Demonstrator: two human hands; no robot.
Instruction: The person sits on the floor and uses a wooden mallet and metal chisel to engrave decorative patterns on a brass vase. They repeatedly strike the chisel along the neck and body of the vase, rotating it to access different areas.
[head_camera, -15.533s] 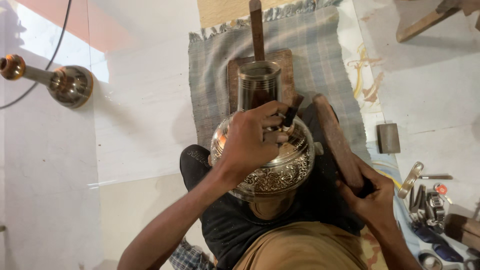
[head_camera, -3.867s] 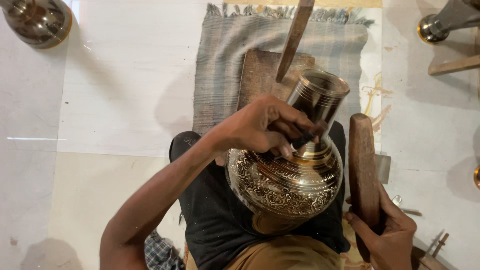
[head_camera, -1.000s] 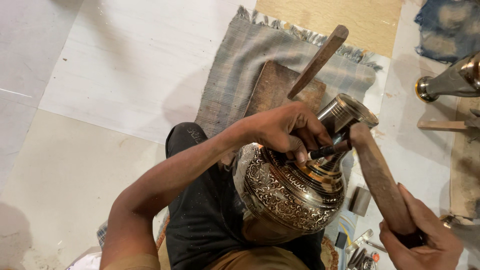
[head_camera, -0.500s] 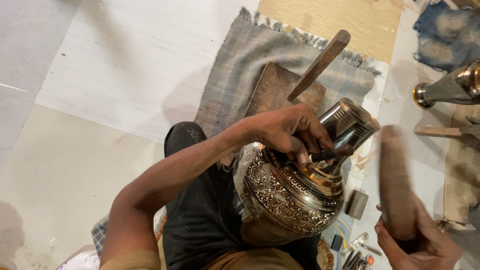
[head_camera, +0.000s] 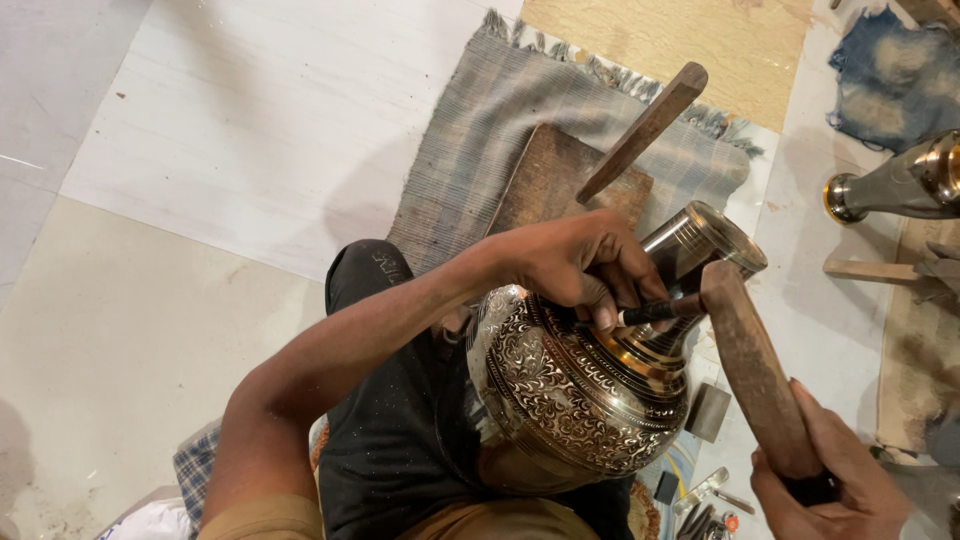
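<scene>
My right hand (head_camera: 835, 480) is wrapped around one rough wooden mallet (head_camera: 752, 375), its head touching the thin dark chisel (head_camera: 655, 312) that my left hand (head_camera: 575, 265) pinches against one engraved, shiny metal pot (head_camera: 580, 390) resting in my lap. Beyond lie one worn wooden board (head_camera: 545, 185) and a fringed woven grey mat (head_camera: 480, 130); a second metal vessel (head_camera: 900, 180) sits at the far right.

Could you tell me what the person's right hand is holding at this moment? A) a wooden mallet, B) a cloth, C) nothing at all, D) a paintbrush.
A: the right hand grips the handle end of a wooden mallet, whose far end meets the small chisel that the left hand pinches against the neck of the engraved metal pot.
</scene>
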